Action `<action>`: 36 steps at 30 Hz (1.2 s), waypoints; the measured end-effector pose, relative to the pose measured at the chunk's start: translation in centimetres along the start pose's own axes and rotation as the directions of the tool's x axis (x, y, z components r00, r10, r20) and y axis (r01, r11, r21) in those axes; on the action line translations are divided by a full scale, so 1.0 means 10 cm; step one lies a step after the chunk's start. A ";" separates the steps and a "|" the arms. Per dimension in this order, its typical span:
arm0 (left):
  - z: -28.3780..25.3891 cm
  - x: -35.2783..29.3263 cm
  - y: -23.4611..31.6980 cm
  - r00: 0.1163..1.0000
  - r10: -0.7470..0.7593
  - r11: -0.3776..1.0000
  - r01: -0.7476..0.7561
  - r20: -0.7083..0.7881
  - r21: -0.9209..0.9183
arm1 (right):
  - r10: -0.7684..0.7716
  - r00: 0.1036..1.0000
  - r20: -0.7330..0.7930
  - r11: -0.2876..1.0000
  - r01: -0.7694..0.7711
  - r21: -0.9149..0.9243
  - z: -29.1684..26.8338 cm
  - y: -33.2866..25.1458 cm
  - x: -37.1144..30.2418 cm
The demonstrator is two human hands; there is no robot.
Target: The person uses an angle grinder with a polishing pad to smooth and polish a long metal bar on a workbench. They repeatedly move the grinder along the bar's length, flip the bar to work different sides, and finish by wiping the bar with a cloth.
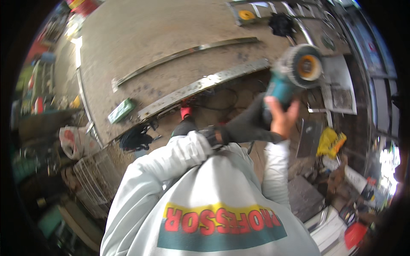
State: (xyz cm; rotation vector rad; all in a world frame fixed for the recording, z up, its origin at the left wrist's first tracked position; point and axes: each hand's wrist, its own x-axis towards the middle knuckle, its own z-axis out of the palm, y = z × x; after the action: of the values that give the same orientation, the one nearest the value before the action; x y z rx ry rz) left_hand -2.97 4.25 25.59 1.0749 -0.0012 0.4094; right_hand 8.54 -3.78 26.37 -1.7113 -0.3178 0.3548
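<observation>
Stretching from approx. 10 to 1 o'clock, a lg. brown surface [128,34] is seen, stained in places. The lower area at 6 o'clock is taken up by a lt. grey sweatshirt [205,179] w/ a coloured print. At 12 o'clock, a wide metal bar [232,74] is laid along the near edge; a thinner metal bar [183,54] is laid just beyond, apart from it. At 8 o'clock a wire rack [90,181] is seen. At 2 o'clock an angle grinder [279,87], teal-bodied, is held up in the air, its round disc [306,67] turned outward. Its body is wrapped by the bare fingers of the right hand [282,119]. The left hand [247,126], in dark cloth or glove, is brought across just beside the grinder's lower end; finger pos. is hidden/blurred, can't tell. Re containers: at 9 o'clock a white plastic bag [72,141] w/ red marks is set down, contents can't be made out; at 3 o'clock a yellow bag [329,143] is crumpled, contents likewise hidden. Near 9 o'clock, closer in, a sm. green pack [121,111] is rested on the brown surface.
</observation>
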 end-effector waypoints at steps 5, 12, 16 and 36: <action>0.24 0.31 -0.16 0.996 -0.086 0.987 0.082 0.029 0.135 | -0.116 0.863 0.492 0.781 -0.227 0.582 -0.47 -0.15 0.69; 0.49 0.19 -0.28 0.872 -0.487 0.845 0.457 -0.046 -0.276 | -0.056 0.667 0.743 0.552 -0.600 0.579 -0.74 0.38 0.92; 0.53 0.16 -0.55 0.880 -0.446 0.892 0.422 -0.164 -0.164 | 0.053 0.651 0.758 0.630 -0.611 0.480 -0.80 0.54 0.98; -2.07 -1.08 0.69 0.797 -0.328 0.842 0.490 -0.508 0.226 | 0.445 0.782 0.436 0.747 -0.593 0.300 -0.11 0.16 0.19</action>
State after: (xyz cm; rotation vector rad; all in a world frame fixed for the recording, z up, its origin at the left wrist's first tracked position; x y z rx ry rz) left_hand -19.21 21.20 19.34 1.2671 0.7450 0.2497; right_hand 10.74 -4.22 24.88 -1.2679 0.0201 1.0767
